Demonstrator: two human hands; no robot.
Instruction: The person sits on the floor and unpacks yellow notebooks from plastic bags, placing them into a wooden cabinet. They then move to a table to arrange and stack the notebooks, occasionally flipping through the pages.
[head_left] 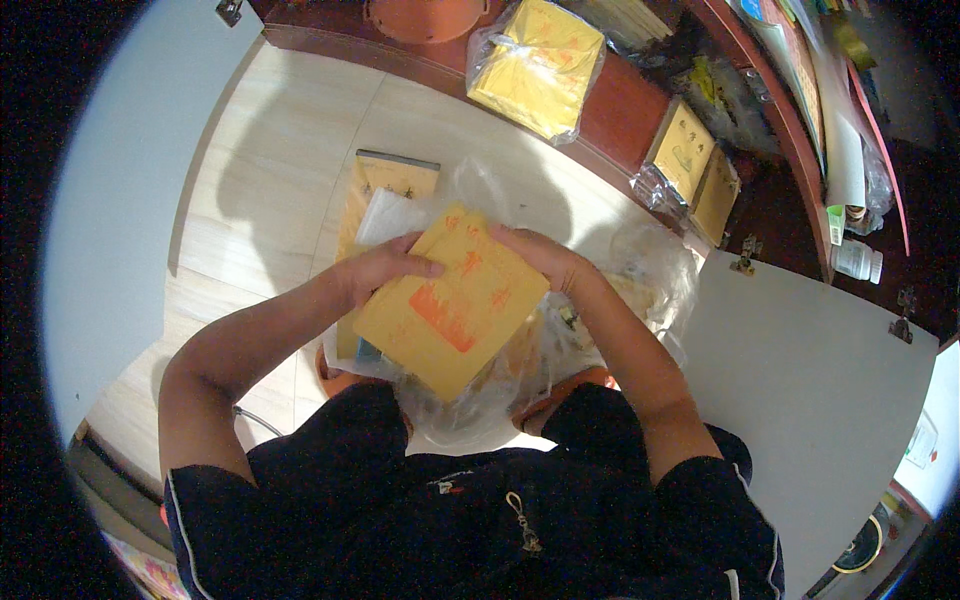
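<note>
Both hands grip a squarish stack of yellow joss paper [450, 300] with red print, tilted cornerwise over my lap. My left hand [385, 268] holds its left edge, thumb lying on top. At the upper right edge, my right hand [537, 258] closes round the stack; its fingertips are partly hidden. Beneath lies a clear plastic bag [465, 415], spread between my feet. Beside my left hand a tan packet with a dark edge [400, 170] and a white folded piece [385, 215] show, partly covered.
Another yellow bundle in clear plastic [540, 68] rests on the reddish-brown cabinet ledge [620, 110]. Right of it stand tan boxes [680, 150]. An open pale door [800, 390] is at the right, a white door [130, 180] at the left. A white bottle [857, 262] lies on the shelf.
</note>
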